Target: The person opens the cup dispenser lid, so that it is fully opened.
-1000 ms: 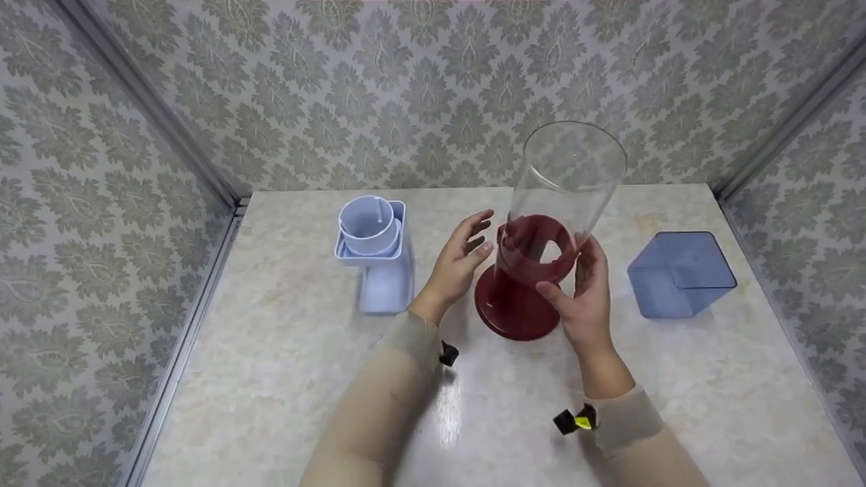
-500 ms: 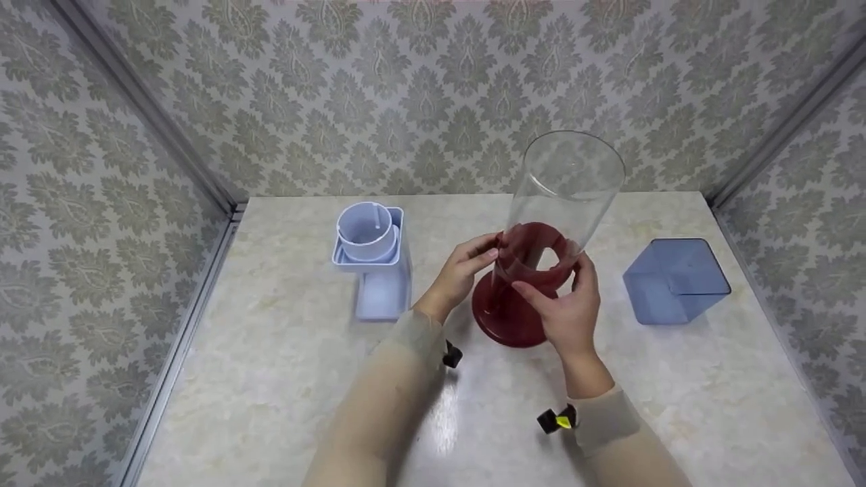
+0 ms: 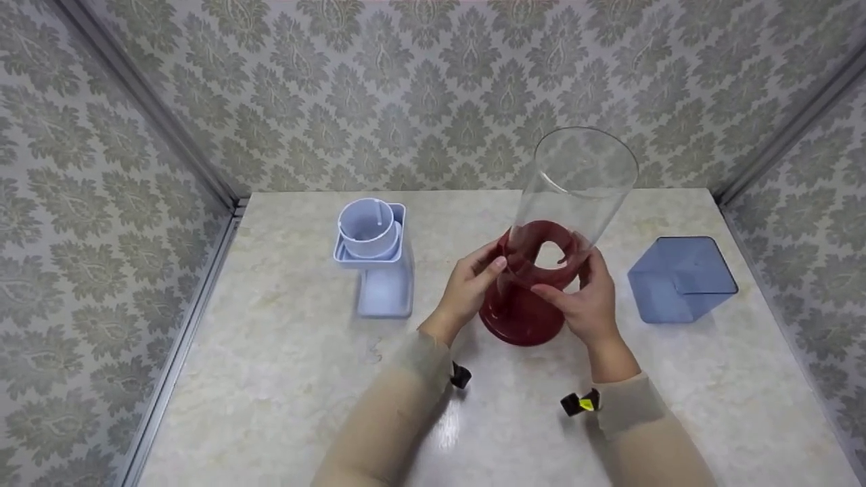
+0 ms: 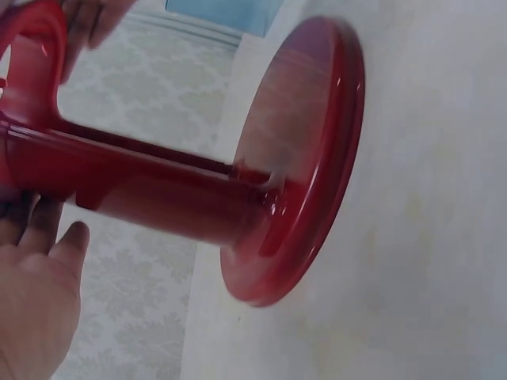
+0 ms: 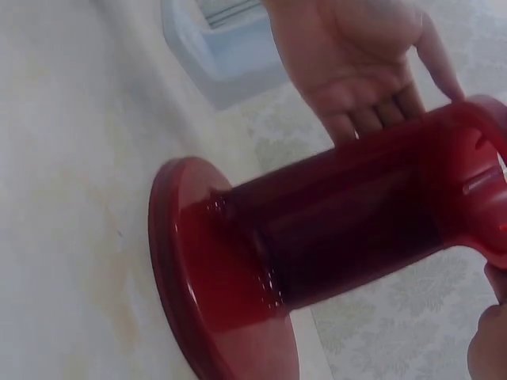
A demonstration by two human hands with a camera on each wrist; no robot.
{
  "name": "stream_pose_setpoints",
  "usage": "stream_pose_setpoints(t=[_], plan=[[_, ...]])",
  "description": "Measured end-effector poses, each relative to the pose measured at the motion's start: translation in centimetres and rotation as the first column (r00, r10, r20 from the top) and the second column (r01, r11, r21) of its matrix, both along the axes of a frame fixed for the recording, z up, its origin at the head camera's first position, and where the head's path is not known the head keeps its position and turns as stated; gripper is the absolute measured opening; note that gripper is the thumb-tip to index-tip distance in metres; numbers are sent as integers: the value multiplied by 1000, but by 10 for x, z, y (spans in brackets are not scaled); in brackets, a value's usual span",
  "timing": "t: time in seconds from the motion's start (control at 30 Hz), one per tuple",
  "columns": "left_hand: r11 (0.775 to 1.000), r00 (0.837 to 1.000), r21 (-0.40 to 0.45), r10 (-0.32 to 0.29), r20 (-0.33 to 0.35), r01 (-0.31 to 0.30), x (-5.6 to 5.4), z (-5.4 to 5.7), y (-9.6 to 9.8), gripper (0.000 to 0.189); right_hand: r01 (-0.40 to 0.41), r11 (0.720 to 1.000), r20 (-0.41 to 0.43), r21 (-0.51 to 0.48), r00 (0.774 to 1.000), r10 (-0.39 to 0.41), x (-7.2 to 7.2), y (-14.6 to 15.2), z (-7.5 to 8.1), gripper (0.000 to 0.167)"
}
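Note:
A red dispenser stand point(image 3: 521, 321) with a round base stands upright on the table, right of the middle. A hole opens in the front of its wide collar point(image 3: 541, 274). Above rises a clear open-topped cylinder point(image 3: 575, 196), its lower end at the collar; how deep it sits cannot be told. My left hand point(image 3: 467, 287) holds the collar's left side, thumb in front. My right hand point(image 3: 592, 301) grips the right side, thumb across the front and fingers partly hidden behind. In the left wrist view, the stand's column point(image 4: 150, 178) joins the base point(image 4: 293, 158).
On the left stands a light blue dispenser stand point(image 3: 385, 291) with a round blue cup-like part point(image 3: 369, 223) in its square top. A translucent blue square container point(image 3: 680, 281) is at the right. Patterned walls point(image 3: 433, 88) enclose the table point(image 3: 284, 379) on the back and sides.
My left hand has come rightward from beside the stand and now holds its collar. My right hand keeps its grip on the other side. The stand has hardly moved.

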State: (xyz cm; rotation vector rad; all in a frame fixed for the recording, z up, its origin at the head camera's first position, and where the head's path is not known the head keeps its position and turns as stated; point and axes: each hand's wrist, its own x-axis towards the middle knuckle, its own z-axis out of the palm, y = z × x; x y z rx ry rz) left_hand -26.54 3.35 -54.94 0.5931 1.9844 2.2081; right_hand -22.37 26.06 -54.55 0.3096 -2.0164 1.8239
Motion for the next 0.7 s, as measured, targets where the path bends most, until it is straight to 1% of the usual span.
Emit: stream_pose_setpoints(t=[0.1,0.2,0.3,0.37,0.47,0.57,0.63,0.7], plan=[[999,999,-1,38,-22,-38,9,-2,4,54,-61,998,-8,-11,998,61,-4,8,-1,100],[997,996,6,78,-53,-77,19,-4,9,57,-138,990,-33,-35,990,137,-10,18,-3,101],[993,988,10,121,-94,-121,28,-7,15,60,-223,972,-49,-75,974,220,-16,27,-6,103],[988,980,10,156,-122,-156,35,-8,20,61,-280,954,-42,-110,960,277,-21,33,-6,105],[975,964,-18,218,-151,-223,44,-7,27,64,-356,923,-16,-142,934,358,-31,41,-7,109],[948,941,-86,288,-176,-307,54,-6,33,66,-430,888,4,-165,900,437,-41,48,-6,110],[924,924,-137,327,-198,-356,60,-7,36,67,-490,852,-4,-185,867,498,-49,52,-6,108],[905,911,-169,353,-213,-390,65,-7,39,68,-555,805,-27,-212,826,562,-55,54,-6,105]])
